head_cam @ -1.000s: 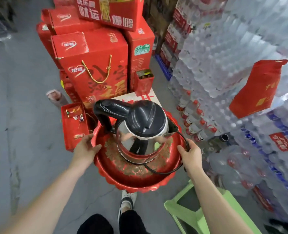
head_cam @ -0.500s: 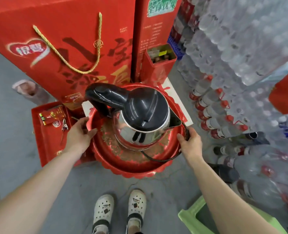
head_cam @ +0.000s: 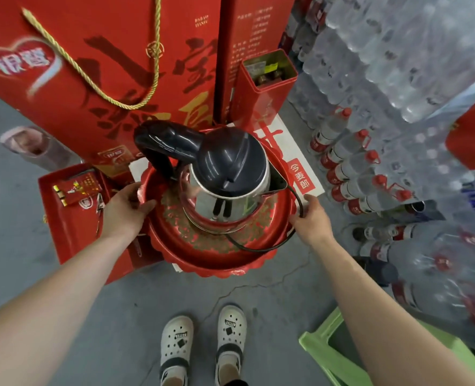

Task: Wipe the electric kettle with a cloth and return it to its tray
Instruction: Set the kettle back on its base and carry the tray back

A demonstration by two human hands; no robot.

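Note:
A steel electric kettle (head_cam: 225, 196) with a black lid and black handle stands upright in a round red tray (head_cam: 219, 263) with a scalloped rim. Its black cord (head_cam: 258, 247) loops over the tray's right side. My left hand (head_cam: 124, 210) grips the tray's left rim, thumb inside. On the opposite rim my right hand (head_cam: 310, 218) holds the tray together with the cord. The tray sits low over a white and red carton (head_cam: 300, 168). No cloth is in view.
Tall red gift boxes (head_cam: 99, 68) stand just behind the tray. A flat red tray with small items (head_cam: 71, 207) lies at the left. Stacked water bottles (head_cam: 398, 107) fill the right side. A green stool (head_cam: 339, 355) is at the lower right, my shoes (head_cam: 202, 346) below.
I have carried the tray with the kettle forward and down toward the white carton by the red boxes. Both hands have kept their hold on the rim.

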